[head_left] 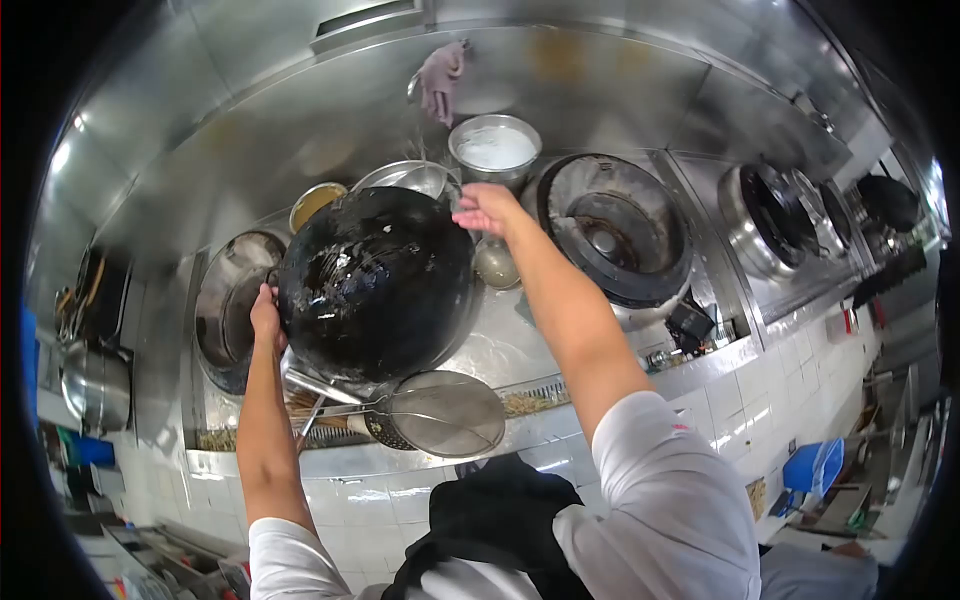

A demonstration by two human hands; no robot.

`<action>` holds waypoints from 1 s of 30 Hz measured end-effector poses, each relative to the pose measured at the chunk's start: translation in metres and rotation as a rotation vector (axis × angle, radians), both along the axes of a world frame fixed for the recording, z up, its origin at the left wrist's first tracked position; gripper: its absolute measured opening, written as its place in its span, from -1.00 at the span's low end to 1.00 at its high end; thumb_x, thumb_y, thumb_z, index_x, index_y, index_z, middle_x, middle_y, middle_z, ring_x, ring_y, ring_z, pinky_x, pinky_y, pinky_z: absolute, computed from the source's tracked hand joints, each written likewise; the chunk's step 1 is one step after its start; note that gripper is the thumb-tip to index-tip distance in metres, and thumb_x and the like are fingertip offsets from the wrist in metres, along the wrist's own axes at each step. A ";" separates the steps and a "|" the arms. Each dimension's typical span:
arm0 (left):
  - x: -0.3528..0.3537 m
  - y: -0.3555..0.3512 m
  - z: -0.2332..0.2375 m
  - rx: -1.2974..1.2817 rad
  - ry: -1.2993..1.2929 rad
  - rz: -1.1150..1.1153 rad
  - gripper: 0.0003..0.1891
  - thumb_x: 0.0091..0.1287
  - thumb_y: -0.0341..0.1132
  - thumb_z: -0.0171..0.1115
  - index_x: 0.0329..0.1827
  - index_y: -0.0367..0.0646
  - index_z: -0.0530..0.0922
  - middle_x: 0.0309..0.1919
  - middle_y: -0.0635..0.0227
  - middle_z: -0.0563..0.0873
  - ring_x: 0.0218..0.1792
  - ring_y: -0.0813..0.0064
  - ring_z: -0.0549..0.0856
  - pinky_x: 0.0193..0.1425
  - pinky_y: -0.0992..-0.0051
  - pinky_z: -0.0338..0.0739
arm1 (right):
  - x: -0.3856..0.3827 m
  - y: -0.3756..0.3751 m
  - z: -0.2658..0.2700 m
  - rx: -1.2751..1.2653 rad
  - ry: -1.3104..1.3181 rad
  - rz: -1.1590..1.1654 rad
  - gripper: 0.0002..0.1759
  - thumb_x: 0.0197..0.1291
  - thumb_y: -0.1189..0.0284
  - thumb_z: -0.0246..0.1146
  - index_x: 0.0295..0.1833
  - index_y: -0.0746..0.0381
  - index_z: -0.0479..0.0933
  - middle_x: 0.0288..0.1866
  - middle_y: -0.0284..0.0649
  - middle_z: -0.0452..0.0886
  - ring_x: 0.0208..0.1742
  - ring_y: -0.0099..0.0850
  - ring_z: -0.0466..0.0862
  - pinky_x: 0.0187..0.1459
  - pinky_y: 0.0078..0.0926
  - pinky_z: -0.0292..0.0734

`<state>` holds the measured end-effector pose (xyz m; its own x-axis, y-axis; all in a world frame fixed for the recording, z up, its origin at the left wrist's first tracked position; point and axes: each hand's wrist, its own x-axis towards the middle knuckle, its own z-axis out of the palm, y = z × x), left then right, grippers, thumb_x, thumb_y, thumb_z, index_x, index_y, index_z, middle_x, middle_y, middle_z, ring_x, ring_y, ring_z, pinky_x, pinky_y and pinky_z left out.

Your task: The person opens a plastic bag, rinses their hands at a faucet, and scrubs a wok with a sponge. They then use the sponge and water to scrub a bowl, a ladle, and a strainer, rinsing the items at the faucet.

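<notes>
A large black wok (380,285), wet and shiny, is tilted over the middle of the steel range. At its left edge my left hand (266,318) is closed on the ear handle. My right hand (487,210) is at the upper right edge, fingers around the other ear, partly hidden. Behind the wok shows the rim of a metal basin (425,172), with a thin stream of water above it. A ladle (497,266) lies just below my right hand. Near the front edge a round mesh strainer (447,415) rests beside a perforated skimmer (385,425).
Wok burners stand left (225,310) and right (630,250). A metal pot (495,150) with white contents and a bowl of yellowish liquid (316,205) sit at the back. A purple cloth (441,80) hangs above. Steel pots (765,220) stand far right.
</notes>
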<state>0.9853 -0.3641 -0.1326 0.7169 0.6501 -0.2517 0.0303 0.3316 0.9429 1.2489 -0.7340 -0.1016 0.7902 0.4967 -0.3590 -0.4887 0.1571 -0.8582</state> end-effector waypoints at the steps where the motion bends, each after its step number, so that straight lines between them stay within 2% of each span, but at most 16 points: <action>1: 0.000 0.002 -0.003 0.034 -0.006 0.036 -0.63 0.42 -0.03 -0.09 -0.39 -0.10 0.49 -0.48 0.39 0.58 -0.42 0.47 0.54 -0.22 0.43 0.46 | -0.014 -0.015 -0.003 -0.020 -0.014 -0.005 -0.52 0.26 0.34 0.11 0.24 0.30 0.26 0.10 0.01 0.42 -0.18 -0.06 0.67 -0.30 -0.26 0.68; 3: 0.005 -0.005 0.002 0.102 0.051 0.171 -0.65 0.42 -0.05 -0.06 -0.40 -0.10 0.49 -0.45 0.42 0.57 -0.38 0.52 0.51 -0.18 0.48 0.42 | -0.054 -0.057 -0.016 -0.009 -0.003 0.005 -0.52 0.26 0.28 0.12 0.23 0.24 0.29 0.04 -0.07 0.49 -0.13 -0.12 0.66 -0.26 -0.28 0.64; 4: 0.005 -0.007 0.006 0.149 0.034 0.154 -0.67 0.41 -0.07 -0.03 -0.39 -0.10 0.50 -0.42 0.44 0.55 -0.34 0.53 0.49 -0.15 0.51 0.39 | -0.077 -0.081 -0.030 -0.007 0.012 0.027 -0.51 0.27 0.26 0.11 0.27 0.19 0.27 0.12 -0.04 0.45 -0.18 -0.13 0.67 -0.29 -0.29 0.65; 5: 0.017 0.029 -0.018 0.125 -0.027 0.072 -0.68 0.41 -0.07 -0.02 -0.29 -0.14 0.53 -0.36 0.43 0.57 -0.30 0.54 0.50 -0.12 0.50 0.39 | -0.103 -0.105 -0.044 -0.007 0.028 0.054 -0.49 0.28 0.24 0.10 0.31 0.15 0.26 0.20 -0.01 0.42 -0.22 -0.14 0.68 -0.33 -0.31 0.65; 7: 0.020 -0.033 0.048 0.188 -0.088 0.108 -0.65 0.41 -0.06 -0.01 -0.20 -0.20 0.54 -0.31 0.43 0.59 -0.27 0.53 0.51 -0.07 0.49 0.37 | -0.169 -0.162 -0.063 -0.056 0.078 0.048 -0.50 0.28 0.21 0.10 0.28 0.14 0.29 0.16 -0.06 0.46 -0.21 -0.17 0.67 -0.29 -0.34 0.64; 9: 0.048 -0.007 0.048 0.414 -0.062 -0.001 -0.60 0.41 -0.05 -0.02 -0.12 -0.29 0.53 -0.25 0.41 0.61 -0.24 0.52 0.51 -0.05 0.46 0.37 | -0.238 -0.221 -0.093 -0.066 0.189 -0.042 -0.52 0.28 0.21 0.10 0.26 0.14 0.32 0.18 -0.05 0.45 -0.16 -0.19 0.66 -0.21 -0.34 0.63; 13: 0.086 -0.055 0.115 0.890 -0.135 -0.158 -0.60 0.40 -0.07 0.01 -0.24 -0.29 0.55 -0.38 0.40 0.59 -0.31 0.56 0.49 -0.16 0.46 0.37 | -0.366 -0.315 -0.125 -0.248 0.368 -0.344 -0.50 0.23 0.24 0.16 0.24 0.20 0.32 0.08 -0.04 0.48 -0.14 -0.11 0.64 -0.18 -0.25 0.61; 14: 0.095 -0.063 0.131 0.895 -0.142 -0.171 -0.60 0.40 -0.07 0.01 -0.24 -0.29 0.55 -0.38 0.40 0.59 -0.31 0.56 0.49 -0.16 0.46 0.37 | -0.390 -0.335 -0.133 -0.321 0.429 -0.420 -0.49 0.20 0.23 0.18 0.22 0.21 0.32 0.04 -0.05 0.49 -0.16 -0.09 0.64 -0.19 -0.23 0.61; 16: 0.104 -0.092 0.162 1.008 -0.197 -0.365 -0.60 0.40 -0.07 0.01 -0.30 -0.29 0.56 -0.44 0.41 0.58 -0.35 0.57 0.48 -0.21 0.46 0.37 | -0.444 -0.384 -0.163 -0.350 0.561 -0.499 -0.47 0.17 0.24 0.20 0.20 0.23 0.29 0.00 -0.06 0.49 -0.18 -0.04 0.64 -0.22 -0.19 0.61; 17: 0.094 -0.120 0.187 1.152 -0.139 -0.356 -0.57 0.40 -0.05 0.01 -0.25 -0.33 0.56 -0.40 0.39 0.60 -0.35 0.55 0.49 -0.19 0.47 0.38 | -0.472 -0.397 -0.167 -0.333 0.593 -0.545 -0.47 0.17 0.24 0.20 0.20 0.23 0.29 0.00 -0.06 0.49 -0.18 -0.04 0.64 -0.22 -0.19 0.61; 19: 0.080 -0.171 0.223 1.152 -0.203 -0.391 -0.54 0.38 -0.01 0.05 -0.18 -0.35 0.57 -0.37 0.36 0.63 -0.30 0.56 0.51 -0.13 0.52 0.40 | -0.527 -0.420 -0.176 -0.513 0.619 -0.670 -0.60 0.17 0.26 0.19 0.02 0.29 0.40 -0.20 -0.07 0.55 -0.16 -0.10 0.65 -0.24 -0.16 0.62; 21: 0.100 -0.177 0.236 1.185 -0.194 -0.584 -0.54 0.39 0.00 0.03 -0.19 -0.34 0.55 -0.38 0.39 0.57 -0.29 0.57 0.48 -0.09 0.54 0.38 | -0.575 -0.437 -0.186 -0.637 0.676 -0.680 -0.65 0.16 0.28 0.19 -0.03 0.28 0.42 -0.24 -0.10 0.54 -0.22 -0.13 0.64 -0.28 -0.15 0.62; 23: 0.082 -0.227 0.260 1.363 -0.363 -0.632 -0.56 0.41 -0.03 0.02 -0.28 -0.35 0.50 -0.48 0.47 0.47 -0.39 0.65 0.38 -0.24 0.62 0.31 | -0.616 -0.447 -0.199 -0.718 0.740 -0.639 -0.71 0.15 0.31 0.19 -0.09 0.26 0.45 -0.28 -0.12 0.54 -0.27 -0.16 0.63 -0.31 -0.14 0.62; 25: 0.065 -0.270 0.289 1.502 -0.254 -0.739 -0.59 0.43 -0.06 0.00 -0.28 -0.33 0.49 -0.46 0.48 0.49 -0.38 0.68 0.39 -0.25 0.66 0.30 | -0.654 -0.453 -0.211 -0.748 0.804 -0.595 -0.76 0.15 0.33 0.18 -0.15 0.25 0.47 -0.32 -0.15 0.54 -0.32 -0.19 0.63 -0.35 -0.13 0.62; 28: 0.040 -0.346 0.310 1.671 -0.365 -0.687 -0.62 0.44 -0.08 -0.02 -0.24 -0.29 0.50 -0.44 0.48 0.49 -0.38 0.68 0.38 -0.25 0.65 0.31 | -0.701 -0.462 -0.225 -0.739 0.888 -0.572 -0.83 0.14 0.37 0.18 -0.23 0.23 0.51 -0.39 -0.18 0.53 -0.40 -0.23 0.61 -0.40 -0.11 0.61; 30: 0.042 -0.383 0.315 1.613 -0.463 -0.713 -0.64 0.44 -0.09 -0.02 -0.23 -0.27 0.51 -0.46 0.50 0.47 -0.41 0.68 0.34 -0.29 0.64 0.28 | -0.730 -0.471 -0.229 -0.647 0.895 -0.638 -0.84 0.14 0.39 0.17 -0.20 0.22 0.51 -0.37 -0.19 0.53 -0.43 -0.22 0.61 -0.42 -0.10 0.61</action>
<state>1.0269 -0.7475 0.1825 0.7564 -0.3987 0.5185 -0.5852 -0.7665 0.2644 0.5185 -1.2051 -0.3303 0.1811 -0.3444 -0.9212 -0.9263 0.2551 -0.2775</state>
